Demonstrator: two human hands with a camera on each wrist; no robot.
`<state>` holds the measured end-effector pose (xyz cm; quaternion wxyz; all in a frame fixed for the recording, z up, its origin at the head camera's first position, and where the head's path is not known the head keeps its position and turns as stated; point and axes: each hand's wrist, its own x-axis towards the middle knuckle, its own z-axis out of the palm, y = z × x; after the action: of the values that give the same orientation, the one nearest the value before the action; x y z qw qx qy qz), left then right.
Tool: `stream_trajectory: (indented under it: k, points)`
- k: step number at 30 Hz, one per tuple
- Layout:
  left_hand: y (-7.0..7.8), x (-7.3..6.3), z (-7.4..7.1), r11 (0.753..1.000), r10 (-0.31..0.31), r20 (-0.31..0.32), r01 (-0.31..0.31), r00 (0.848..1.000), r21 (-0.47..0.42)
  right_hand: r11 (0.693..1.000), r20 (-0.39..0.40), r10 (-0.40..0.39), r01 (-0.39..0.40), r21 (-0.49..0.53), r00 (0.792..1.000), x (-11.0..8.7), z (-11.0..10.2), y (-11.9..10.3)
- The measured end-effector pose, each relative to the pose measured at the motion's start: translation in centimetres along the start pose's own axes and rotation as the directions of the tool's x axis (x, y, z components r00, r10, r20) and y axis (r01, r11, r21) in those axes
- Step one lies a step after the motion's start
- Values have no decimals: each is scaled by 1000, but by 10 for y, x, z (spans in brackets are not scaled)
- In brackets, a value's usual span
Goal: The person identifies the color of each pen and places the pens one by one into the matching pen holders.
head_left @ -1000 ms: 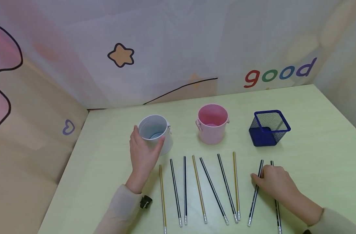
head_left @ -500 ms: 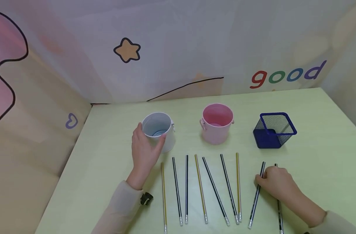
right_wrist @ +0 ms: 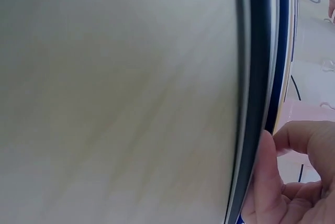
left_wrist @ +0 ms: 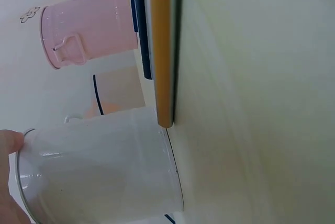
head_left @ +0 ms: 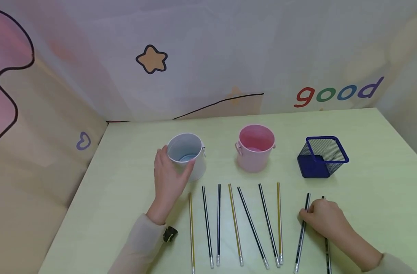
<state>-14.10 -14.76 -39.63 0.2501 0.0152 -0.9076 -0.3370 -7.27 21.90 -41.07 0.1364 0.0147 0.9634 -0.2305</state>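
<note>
My left hand (head_left: 170, 177) holds the near left side of a white bucket (head_left: 197, 170), with its thumb and fingers spread at the rim. In the left wrist view, a bit of that hand shows at the rim of the bucket (left_wrist: 104, 166). My right hand (head_left: 326, 220) has its thumb and curled index finger pinching a dark striped pencil (head_left: 301, 243) that lies on the table. Beneath that hand passes another dark pencil (head_left: 328, 255), its middle hidden. The right wrist view shows the thumb and fingers (right_wrist: 267, 182) close against the pencils.
Several yellow and dark pencils lie in a row between my hands, among them a yellow pencil (head_left: 235, 224) and a dark pencil (head_left: 253, 228). Behind stand a pink bucket (head_left: 254, 160) and a blue mesh basket (head_left: 314, 169). A printed backdrop (head_left: 211, 57) borders the table (head_left: 136, 152).
The head view has shifted slightly, so the whole scene sits a little farther right and lower. Both hands keep their places at the white bucket and the dark pencil.
</note>
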Motion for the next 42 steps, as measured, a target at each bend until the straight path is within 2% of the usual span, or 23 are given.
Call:
stream_trajectory:
  k: [4,10,16,22,28,35,42]
  points:
    - [1,2,0,1000,-6,37,6,999,-11,1000,12,19,-19,3,1000,-2,3,1]
    - [3,6,-3,997,-49,114,55,992,-51,999,45,42,-43,18,998,-2,5,3]
    - [4,7,-6,988,-85,155,103,984,-112,998,41,52,-53,34,998,-2,4,4]
    - [2,3,-6,983,-94,153,116,984,-143,996,56,67,-70,49,996,-4,5,4]
    - [0,0,-7,976,-113,155,139,981,-165,998,58,49,-52,41,997,-4,4,3]
    - [0,1,-8,977,-119,160,144,980,-155,997,83,46,-50,54,996,-3,1,2]
    - [1,4,-7,972,-133,169,161,977,-169,998,48,-8,5,70,999,-5,-7,-2]
